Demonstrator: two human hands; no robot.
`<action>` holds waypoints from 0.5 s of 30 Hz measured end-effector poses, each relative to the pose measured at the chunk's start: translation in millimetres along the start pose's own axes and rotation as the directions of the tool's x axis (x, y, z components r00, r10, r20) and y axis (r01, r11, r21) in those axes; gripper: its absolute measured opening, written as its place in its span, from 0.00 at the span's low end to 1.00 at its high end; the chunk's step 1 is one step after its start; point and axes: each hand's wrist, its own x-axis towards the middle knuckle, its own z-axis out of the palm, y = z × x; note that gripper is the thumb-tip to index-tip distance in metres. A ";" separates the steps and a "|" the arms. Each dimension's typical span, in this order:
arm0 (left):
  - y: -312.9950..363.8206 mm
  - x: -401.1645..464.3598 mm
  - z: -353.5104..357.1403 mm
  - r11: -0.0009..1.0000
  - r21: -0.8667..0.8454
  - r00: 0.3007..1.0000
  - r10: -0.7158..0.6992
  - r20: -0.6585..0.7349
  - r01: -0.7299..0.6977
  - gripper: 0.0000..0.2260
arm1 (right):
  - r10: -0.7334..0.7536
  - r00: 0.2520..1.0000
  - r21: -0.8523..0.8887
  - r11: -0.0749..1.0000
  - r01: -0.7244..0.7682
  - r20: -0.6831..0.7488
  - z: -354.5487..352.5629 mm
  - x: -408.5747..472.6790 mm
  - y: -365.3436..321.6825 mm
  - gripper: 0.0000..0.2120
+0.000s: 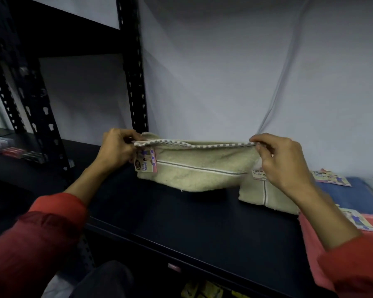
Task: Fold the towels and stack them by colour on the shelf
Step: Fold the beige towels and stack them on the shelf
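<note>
Pinching beige towel (194, 168), left hand (114, 150), right hand (282, 160)

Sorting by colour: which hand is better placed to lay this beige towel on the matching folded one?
Right hand: it hovers directly over the folded beige towel; the left hand pinches the held towel's far corner.

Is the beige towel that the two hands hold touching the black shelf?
Cannot tell. In the head view the held beige towel sags low over the shelf, with dark shadow under its lower edge hiding any gap or contact.
</note>
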 end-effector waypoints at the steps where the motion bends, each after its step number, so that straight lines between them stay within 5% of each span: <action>1: -9.5 -3.0 -0.6 1.000 0.016 1.000 0.007 -0.007 -0.007 0.03 | -0.058 0.998 -0.026 0.998 0.058 0.004 3.7 -7.1 -1.6 0.11; 9: -87.4 -80.6 -10.6 0.979 0.180 0.976 0.053 0.212 -0.092 0.21 | -0.299 0.870 -0.082 0.931 0.357 0.393 39.6 -136.7 19.7 0.18; 15: -93.8 -104.5 -13.6 0.980 0.173 0.937 0.032 0.348 -0.098 0.19 | -0.210 0.874 -0.038 0.967 0.252 0.438 35.1 -147.9 26.6 0.18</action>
